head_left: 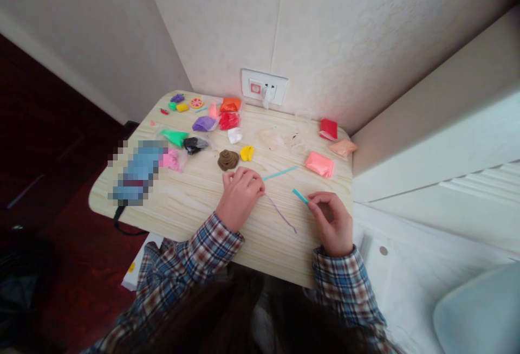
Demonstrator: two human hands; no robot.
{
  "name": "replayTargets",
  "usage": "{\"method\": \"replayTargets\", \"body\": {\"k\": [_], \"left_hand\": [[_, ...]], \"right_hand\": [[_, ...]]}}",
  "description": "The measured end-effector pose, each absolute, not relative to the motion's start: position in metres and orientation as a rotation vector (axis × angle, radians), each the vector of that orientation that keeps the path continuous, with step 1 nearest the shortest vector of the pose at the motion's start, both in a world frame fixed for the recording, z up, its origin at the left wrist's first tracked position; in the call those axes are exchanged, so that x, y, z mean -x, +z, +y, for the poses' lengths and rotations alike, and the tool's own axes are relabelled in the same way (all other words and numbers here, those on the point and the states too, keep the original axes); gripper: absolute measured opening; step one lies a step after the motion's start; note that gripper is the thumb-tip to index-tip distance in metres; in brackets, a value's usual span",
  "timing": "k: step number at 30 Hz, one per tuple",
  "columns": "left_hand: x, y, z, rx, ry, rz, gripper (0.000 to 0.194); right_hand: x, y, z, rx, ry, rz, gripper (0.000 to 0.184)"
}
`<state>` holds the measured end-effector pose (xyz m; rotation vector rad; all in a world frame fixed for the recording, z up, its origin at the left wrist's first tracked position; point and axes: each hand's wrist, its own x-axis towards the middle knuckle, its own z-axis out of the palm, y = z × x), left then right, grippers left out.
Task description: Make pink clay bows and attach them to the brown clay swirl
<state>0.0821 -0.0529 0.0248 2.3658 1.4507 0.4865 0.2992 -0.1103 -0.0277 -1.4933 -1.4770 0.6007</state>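
Observation:
My left hand (240, 194) rests closed on the light wooden table (190, 202), its fingers pinched over one end of a thin purple clay strand (280, 213) that runs down to the right. A long teal clay strip (280, 173) also ends at this hand. My right hand (331, 221) is closed, pinching a short teal stick (299, 196) that points up and left. Both wrists wear plaid sleeves.
Clay pieces lie across the table: a brown coil (228, 160), yellow lump (246, 153), white lump (234, 135), green cone (175, 137), purple (204, 123), red (228, 121) and pink bags (319, 164). A wall socket (264, 87) is behind. A blurred blue object (138, 172) lies left.

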Motion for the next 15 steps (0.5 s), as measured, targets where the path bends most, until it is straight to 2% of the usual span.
{"method": "replayTargets", "body": {"k": [5, 11, 15], "left_hand": [[-0.075, 0.020, -0.047, -2.364, 0.541, 1.520, 0.002], [-0.073, 0.013, -0.056, -2.429, 0.626, 1.564, 0.036], [-0.071, 0.022, -0.067, -2.432, 0.724, 1.530, 0.029]], "right_hand": [[-0.299, -0.028, -0.109, 1.481, 0.594, -1.507, 0.008], [-0.296, -0.023, -0.113, 1.522, 0.550, -1.565, 0.008], [-0.293, -0.020, -0.116, 1.563, 0.559, -1.633, 0.009]]}}
